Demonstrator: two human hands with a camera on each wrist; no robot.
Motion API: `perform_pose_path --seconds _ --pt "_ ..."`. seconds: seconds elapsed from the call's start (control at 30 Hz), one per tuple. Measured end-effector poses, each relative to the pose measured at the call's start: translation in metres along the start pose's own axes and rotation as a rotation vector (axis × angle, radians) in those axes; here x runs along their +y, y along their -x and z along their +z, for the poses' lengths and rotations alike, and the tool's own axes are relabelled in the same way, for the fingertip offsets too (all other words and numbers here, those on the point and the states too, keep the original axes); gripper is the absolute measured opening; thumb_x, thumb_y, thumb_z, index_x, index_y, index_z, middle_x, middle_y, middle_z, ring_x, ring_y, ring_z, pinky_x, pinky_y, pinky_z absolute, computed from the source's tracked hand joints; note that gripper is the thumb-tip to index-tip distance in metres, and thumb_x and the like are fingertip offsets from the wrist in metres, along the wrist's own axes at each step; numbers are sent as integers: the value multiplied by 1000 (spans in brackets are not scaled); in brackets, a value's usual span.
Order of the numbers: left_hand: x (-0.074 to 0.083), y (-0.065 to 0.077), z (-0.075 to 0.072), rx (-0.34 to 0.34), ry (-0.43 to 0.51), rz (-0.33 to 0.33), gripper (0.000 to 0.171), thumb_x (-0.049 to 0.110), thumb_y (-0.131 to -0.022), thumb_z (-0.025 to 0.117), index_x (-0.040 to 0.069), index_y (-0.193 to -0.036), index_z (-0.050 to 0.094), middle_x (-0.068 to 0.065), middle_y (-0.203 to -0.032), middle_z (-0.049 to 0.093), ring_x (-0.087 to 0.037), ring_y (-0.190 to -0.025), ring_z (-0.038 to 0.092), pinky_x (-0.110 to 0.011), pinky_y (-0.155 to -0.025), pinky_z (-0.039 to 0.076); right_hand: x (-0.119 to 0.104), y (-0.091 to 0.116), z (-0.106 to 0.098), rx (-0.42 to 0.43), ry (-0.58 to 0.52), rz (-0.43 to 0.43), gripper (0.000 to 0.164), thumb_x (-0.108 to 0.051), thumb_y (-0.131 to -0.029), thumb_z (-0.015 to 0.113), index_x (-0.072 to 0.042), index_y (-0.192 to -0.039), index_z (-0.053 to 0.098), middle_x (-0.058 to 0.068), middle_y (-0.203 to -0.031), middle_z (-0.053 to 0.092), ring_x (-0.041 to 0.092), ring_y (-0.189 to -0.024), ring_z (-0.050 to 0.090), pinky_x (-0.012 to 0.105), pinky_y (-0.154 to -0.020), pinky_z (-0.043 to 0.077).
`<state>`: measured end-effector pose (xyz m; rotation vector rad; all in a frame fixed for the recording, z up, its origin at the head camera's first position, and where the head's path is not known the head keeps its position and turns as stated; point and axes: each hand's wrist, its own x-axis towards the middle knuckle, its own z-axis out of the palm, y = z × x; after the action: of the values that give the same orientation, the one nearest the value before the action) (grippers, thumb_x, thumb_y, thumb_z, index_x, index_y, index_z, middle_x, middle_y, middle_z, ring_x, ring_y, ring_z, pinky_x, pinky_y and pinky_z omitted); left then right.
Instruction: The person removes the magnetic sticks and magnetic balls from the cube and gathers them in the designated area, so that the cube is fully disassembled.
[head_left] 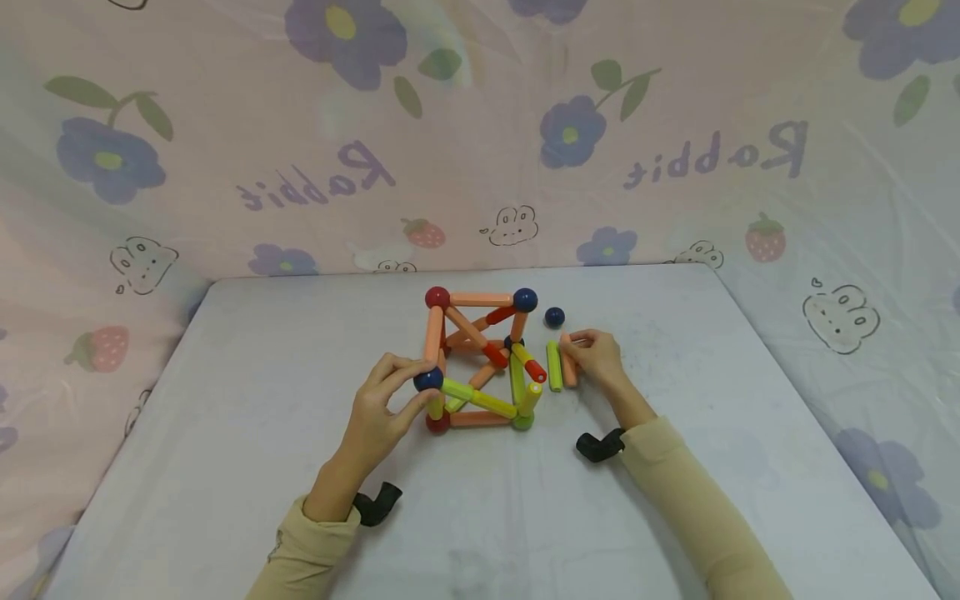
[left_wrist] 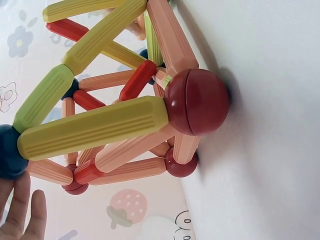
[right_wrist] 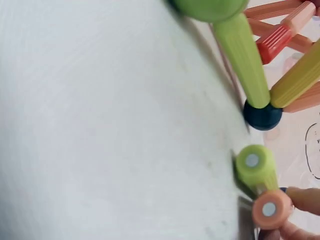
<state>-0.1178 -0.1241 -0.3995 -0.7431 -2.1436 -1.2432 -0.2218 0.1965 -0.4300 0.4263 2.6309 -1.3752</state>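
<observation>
A frame of magnetic sticks and balls stands mid-table. My left hand point(head_left: 375, 407) pinches the dark blue ball point(head_left: 428, 378) at its near upper left corner, thumb below and fingers above. A light-green stick point(left_wrist: 46, 95) and a yellow stick point(left_wrist: 95, 127) join that ball. To the right of the frame, my right hand point(head_left: 597, 360) holds an orange stick point(head_left: 569, 367) between thumb and fingers, low at the tabletop. Beside it lies a light-green stick point(head_left: 554, 367). In the right wrist view the orange stick point(right_wrist: 271, 210) shows its round magnet end.
A loose dark blue ball point(head_left: 554, 317) sits behind the loose sticks. A red-tipped stick point(head_left: 534, 369) and a short yellow stick point(head_left: 530, 398) jut from the frame's right side, with a green ball point(head_left: 522, 417) under the latter. Patterned cloth point(head_left: 465, 167) hangs behind the white table point(head_left: 300, 333).
</observation>
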Motion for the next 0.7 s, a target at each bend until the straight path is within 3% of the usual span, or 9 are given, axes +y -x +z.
perform_pose_path --seconds 0.13,0.4,0.6,0.7 --pt "0 0 0 -1 4 5 47 -12 -67 79 1 -111 69 -8 -97 59 -23 -95 61 -5 -95 42 4 -6 3 -5 35 -36 42 -28 -91 65 5 -116 64 3 -79 62 3 -56 51 16 -53 46" --pt "0 -1 0 -1 11 13 48 -12 -66 79 0 -111 69 -8 -97 59 -24 -95 61 -5 -95 42 5 -4 3 -9 34 -70 43 -26 -90 67 7 -117 63 18 -98 68 2 -59 55 15 -54 48" --pt "1 -1 0 -5 10 13 49 -12 -65 79 0 -111 69 -9 -97 59 -24 -94 61 -5 -94 42 4 17 1 73 50 -220 39 -17 -87 69 7 -117 61 20 -91 64 8 -67 54 15 -56 43" --pt "1 -1 -1 -1 7 16 49 -13 -65 79 0 -111 69 -10 -97 59 -24 -95 61 -4 -95 42 3 32 4 46 54 -317 32 -9 -86 68 7 -113 62 20 -89 63 10 -72 54 13 -60 43"
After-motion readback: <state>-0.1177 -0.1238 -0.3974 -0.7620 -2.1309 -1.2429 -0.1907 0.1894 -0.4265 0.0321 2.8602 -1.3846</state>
